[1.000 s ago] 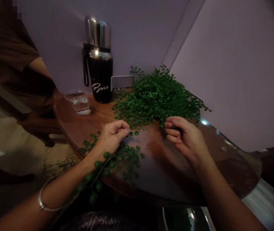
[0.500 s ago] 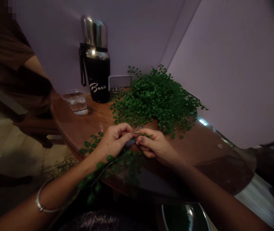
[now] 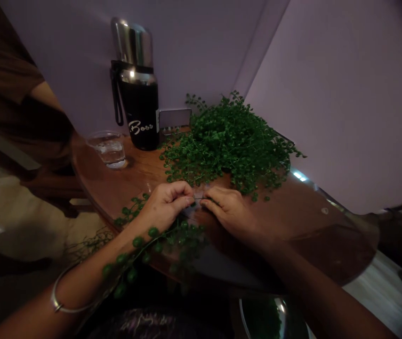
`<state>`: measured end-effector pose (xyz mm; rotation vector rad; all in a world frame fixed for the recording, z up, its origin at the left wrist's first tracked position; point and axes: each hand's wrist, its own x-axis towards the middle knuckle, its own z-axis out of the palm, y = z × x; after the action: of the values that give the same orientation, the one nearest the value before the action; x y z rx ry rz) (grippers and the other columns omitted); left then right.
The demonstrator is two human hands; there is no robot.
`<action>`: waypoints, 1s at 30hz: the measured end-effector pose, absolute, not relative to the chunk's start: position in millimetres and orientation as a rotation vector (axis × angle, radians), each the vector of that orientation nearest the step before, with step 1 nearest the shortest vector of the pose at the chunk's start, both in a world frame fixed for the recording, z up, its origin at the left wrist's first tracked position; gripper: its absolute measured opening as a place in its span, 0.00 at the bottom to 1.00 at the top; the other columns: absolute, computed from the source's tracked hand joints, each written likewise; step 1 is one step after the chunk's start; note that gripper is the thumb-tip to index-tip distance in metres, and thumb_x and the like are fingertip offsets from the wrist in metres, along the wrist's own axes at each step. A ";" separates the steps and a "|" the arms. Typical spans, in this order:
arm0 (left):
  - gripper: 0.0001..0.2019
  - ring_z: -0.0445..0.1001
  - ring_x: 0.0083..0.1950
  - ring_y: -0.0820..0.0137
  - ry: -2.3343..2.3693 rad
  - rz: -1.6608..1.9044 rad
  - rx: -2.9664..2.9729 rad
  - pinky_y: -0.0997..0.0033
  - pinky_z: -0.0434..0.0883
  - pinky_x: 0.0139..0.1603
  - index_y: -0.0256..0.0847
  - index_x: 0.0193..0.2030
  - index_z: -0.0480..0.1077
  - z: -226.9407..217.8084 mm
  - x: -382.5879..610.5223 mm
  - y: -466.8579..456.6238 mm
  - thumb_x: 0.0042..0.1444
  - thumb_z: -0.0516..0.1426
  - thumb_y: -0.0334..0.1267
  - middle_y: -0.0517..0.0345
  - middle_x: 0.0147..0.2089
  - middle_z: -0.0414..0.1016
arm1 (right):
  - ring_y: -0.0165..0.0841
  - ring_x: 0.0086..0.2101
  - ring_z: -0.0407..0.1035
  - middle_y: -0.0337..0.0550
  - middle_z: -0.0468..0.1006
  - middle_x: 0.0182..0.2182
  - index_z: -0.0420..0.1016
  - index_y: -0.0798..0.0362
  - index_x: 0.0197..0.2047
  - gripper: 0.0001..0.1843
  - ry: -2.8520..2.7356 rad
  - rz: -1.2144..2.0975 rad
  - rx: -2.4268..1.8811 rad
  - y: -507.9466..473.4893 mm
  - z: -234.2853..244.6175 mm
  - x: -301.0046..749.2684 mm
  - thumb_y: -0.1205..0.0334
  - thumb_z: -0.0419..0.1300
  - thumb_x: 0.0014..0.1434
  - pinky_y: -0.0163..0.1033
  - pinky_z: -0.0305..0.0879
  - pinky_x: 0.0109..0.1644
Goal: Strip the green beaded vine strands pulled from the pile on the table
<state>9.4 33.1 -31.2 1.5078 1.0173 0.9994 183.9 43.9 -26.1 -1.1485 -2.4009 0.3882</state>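
Note:
My left hand (image 3: pixel 165 202) is closed in a pinch above the table. A thin green sprig (image 3: pixel 151 245) with small round leaves trails from beneath it, over my wrist towards my lap. My right hand (image 3: pixel 229 207) faces it, fingers pinched together on the other end of the thin stem. A short bare stretch of stem (image 3: pixel 198 197) shows between the two sets of fingertips. Just beyond my hands lies a large heap of the same green sprigs (image 3: pixel 236 136).
A black flask (image 3: pixel 140 108) with a steel cap stands by the wall, beside a clear plastic cup of water (image 3: pixel 111 150). Behind the heap leans a phone-like slab (image 3: pixel 174 118). A shiny bowl (image 3: pixel 245 318) with greens sits below the table's edge (image 3: pixel 172 275). At left is another person's arm (image 3: pixel 47 96).
My hands have drawn slightly apart, uncovering more stem between them. The right hand has turned so its back faces up more. The view has shifted a little.

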 end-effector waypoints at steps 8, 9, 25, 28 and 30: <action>0.12 0.49 0.14 0.84 0.812 1.128 1.100 0.81 0.45 0.14 0.37 0.25 0.62 -28.4 2.1 38.6 0.42 0.61 0.39 0.71 0.15 0.54 | 0.27 0.23 0.58 0.37 0.64 0.20 0.67 0.55 0.25 0.08 -1.942 0.659 -1.433 53.5 -17.3 205.8 0.65 0.53 0.55 0.34 0.54 0.27; 0.11 0.49 0.13 0.84 0.814 1.142 1.100 0.81 0.46 0.14 0.36 0.26 0.62 -28.7 3.0 38.7 0.42 0.61 0.39 0.71 0.15 0.54 | 0.25 0.20 0.55 0.35 0.62 0.18 0.68 0.55 0.29 0.06 -1.826 0.872 -1.427 53.0 -16.2 204.5 0.62 0.54 0.54 0.33 0.51 0.23; 0.07 0.56 0.22 0.80 0.741 0.957 1.348 0.80 0.55 0.24 0.39 0.38 0.59 -25.3 11.5 27.6 0.53 0.53 0.33 0.68 0.21 0.56 | 0.20 0.17 0.55 0.34 0.68 0.21 0.70 0.56 0.34 0.11 -1.502 1.583 -1.000 37.4 -34.7 167.5 0.58 0.61 0.49 0.28 0.51 0.19; 0.08 0.58 0.24 0.79 0.735 0.917 1.389 0.80 0.56 0.26 0.40 0.41 0.57 -24.8 11.0 26.5 0.54 0.52 0.32 0.67 0.23 0.59 | 0.21 0.19 0.57 0.34 0.68 0.21 0.70 0.56 0.30 0.07 -1.630 1.436 -0.969 39.2 -35.6 169.2 0.61 0.59 0.51 0.29 0.53 0.21; 0.10 0.59 0.24 0.79 0.762 0.923 1.398 0.80 0.56 0.26 0.41 0.43 0.57 -26.5 10.7 27.3 0.54 0.51 0.31 0.68 0.22 0.59 | 0.22 0.21 0.60 0.35 0.69 0.22 0.71 0.55 0.30 0.06 -1.768 1.314 -0.963 38.4 -33.9 170.3 0.62 0.57 0.54 0.30 0.56 0.24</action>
<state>10.7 27.3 -26.5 1.3980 0.7615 0.9231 170.3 38.4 -33.9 -0.9631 -1.7680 1.3136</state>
